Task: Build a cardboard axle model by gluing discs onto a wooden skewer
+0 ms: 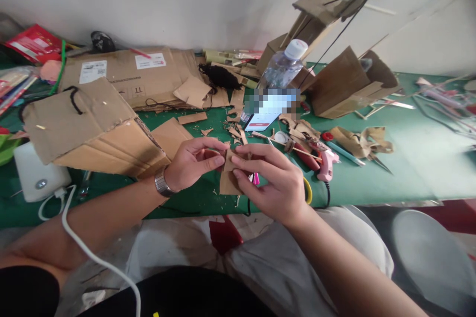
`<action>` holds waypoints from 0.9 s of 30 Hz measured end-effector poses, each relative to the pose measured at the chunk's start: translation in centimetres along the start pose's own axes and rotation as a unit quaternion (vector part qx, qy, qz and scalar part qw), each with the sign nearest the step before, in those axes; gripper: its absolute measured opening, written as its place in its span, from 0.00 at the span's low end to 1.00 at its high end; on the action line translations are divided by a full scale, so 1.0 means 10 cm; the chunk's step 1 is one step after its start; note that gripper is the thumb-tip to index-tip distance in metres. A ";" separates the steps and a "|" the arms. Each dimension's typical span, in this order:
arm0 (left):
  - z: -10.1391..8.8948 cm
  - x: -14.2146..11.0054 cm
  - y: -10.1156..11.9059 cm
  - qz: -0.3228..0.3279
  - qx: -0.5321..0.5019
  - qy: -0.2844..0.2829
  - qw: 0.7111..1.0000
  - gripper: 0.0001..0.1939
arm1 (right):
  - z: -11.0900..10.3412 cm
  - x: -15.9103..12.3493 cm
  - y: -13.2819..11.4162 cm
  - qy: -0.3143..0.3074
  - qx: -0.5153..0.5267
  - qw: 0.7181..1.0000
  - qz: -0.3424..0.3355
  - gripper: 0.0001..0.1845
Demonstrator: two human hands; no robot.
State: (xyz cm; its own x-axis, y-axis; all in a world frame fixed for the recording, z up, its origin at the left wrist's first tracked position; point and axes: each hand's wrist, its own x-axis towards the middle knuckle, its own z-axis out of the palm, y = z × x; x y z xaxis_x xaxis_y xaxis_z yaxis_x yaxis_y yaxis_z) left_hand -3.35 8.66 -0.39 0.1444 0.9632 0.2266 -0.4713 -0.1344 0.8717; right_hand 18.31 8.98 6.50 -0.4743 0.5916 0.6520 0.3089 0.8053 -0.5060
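Observation:
A small piece of brown cardboard [229,185] is held up over the table's front edge, between both hands. My right hand [273,181] grips it from the right, fingertips lying on its face. My left hand [195,163], with a metal watch on the wrist, pinches at its upper left edge with thumb and forefinger. Below the hands, cardboard crumbs lie on the green table. Just right of my right hand are a yellow scissors handle [308,191] and a pink glue gun [327,164]. A cardboard box [107,133] with a black cord loop stands left of my left hand.
Behind the hands, a phone [269,113] leans by a clear plastic bottle [280,72]. Cardboard constructions, one an open box [336,84], stand at the back right. Flattened cardboard [130,74] lies back left. A white power bank [40,173] trails a cable across my left arm.

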 end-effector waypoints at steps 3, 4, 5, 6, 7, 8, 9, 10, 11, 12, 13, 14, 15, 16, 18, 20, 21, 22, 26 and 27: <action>0.01 0.00 0.00 -0.002 -0.007 -0.001 1.000 0.12 | 0.00 0.00 0.01 -0.004 0.003 1.000 0.004 0.14; 0.01 0.00 -0.01 -0.003 -0.007 0.000 1.000 0.13 | 0.00 0.00 0.01 -0.005 0.005 1.000 0.004 0.14; 0.01 0.00 -0.01 -0.003 -0.007 0.000 1.000 0.14 | 0.00 0.00 0.01 -0.006 0.006 1.000 0.004 0.15; 0.01 0.01 -0.01 -0.005 -0.008 -0.001 1.000 0.14 | 0.00 0.00 0.01 -0.006 0.008 1.000 0.002 0.15; 0.00 0.01 -0.02 -0.008 -0.010 -0.002 1.000 0.15 | 0.01 0.00 0.01 -0.006 0.009 1.000 0.000 0.15; 0.00 0.01 -0.02 -0.013 -0.013 -0.003 1.000 0.15 | 0.01 0.00 0.01 -0.006 0.011 1.000 -0.001 0.15; 0.00 0.01 -0.02 -0.018 -0.015 -0.004 1.000 0.16 | 0.01 0.00 0.01 -0.006 0.012 1.000 -0.001 0.15; 0.00 0.01 -0.02 -0.025 -0.017 -0.003 1.000 0.16 | 0.01 0.00 0.01 -0.008 0.012 1.000 0.000 0.15; 0.00 0.01 -0.02 -0.031 -0.020 -0.001 0.999 0.16 | 0.01 0.00 0.01 -0.010 0.012 1.000 0.000 0.15; 0.00 0.01 -0.01 -0.035 -0.023 0.000 0.999 0.16 | 0.01 0.00 0.01 -0.011 0.011 1.000 0.001 0.15; 0.00 0.01 -0.01 -0.039 -0.026 0.001 0.999 0.16 | 0.01 0.00 0.01 -0.011 0.010 1.000 0.002 0.15; 0.01 0.02 0.00 -0.042 -0.031 0.000 0.999 0.16 | 0.01 0.00 0.01 -0.011 0.010 1.000 0.003 0.15; 0.01 0.02 0.00 -0.045 -0.036 -0.001 0.998 0.16 | 0.01 0.00 0.00 -0.011 0.009 1.000 0.004 0.15; 0.02 0.02 0.01 -0.047 -0.042 -0.001 0.998 0.15 | 0.01 -0.01 0.00 -0.010 0.009 1.000 0.005 0.15; 0.03 0.03 0.02 -0.049 -0.055 -0.001 0.997 0.14 | 0.01 -0.01 0.00 -0.009 0.007 1.000 0.005 0.14; 0.04 0.03 0.03 -0.054 -0.068 0.004 0.996 0.14 | 0.01 -0.01 0.00 -0.010 0.003 1.000 0.004 0.14; 0.05 0.03 0.03 -0.059 -0.074 0.007 0.995 0.14 | 0.01 -0.01 0.00 -0.010 0.000 1.000 0.003 0.14; 0.05 0.03 0.04 -0.066 -0.080 0.011 0.995 0.14 | 0.01 -0.01 0.00 -0.011 -0.003 1.000 0.003 0.14; 0.06 0.03 0.05 -0.089 -0.099 0.022 0.991 0.16 | 0.02 -0.02 0.01 -0.009 -0.012 1.000 0.004 0.14; 0.06 0.02 0.05 -0.092 -0.102 0.023 0.990 0.16 | 0.02 -0.02 0.01 -0.008 -0.012 1.000 0.003 0.14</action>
State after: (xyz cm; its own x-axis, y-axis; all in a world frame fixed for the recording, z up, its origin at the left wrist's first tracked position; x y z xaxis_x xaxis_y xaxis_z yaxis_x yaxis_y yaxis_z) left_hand -2.98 8.68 0.33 0.2065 0.9773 0.0483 -0.6067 0.0891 0.7899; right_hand 18.25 8.95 6.23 -0.4854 0.5964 0.6393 0.3312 0.8022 -0.4968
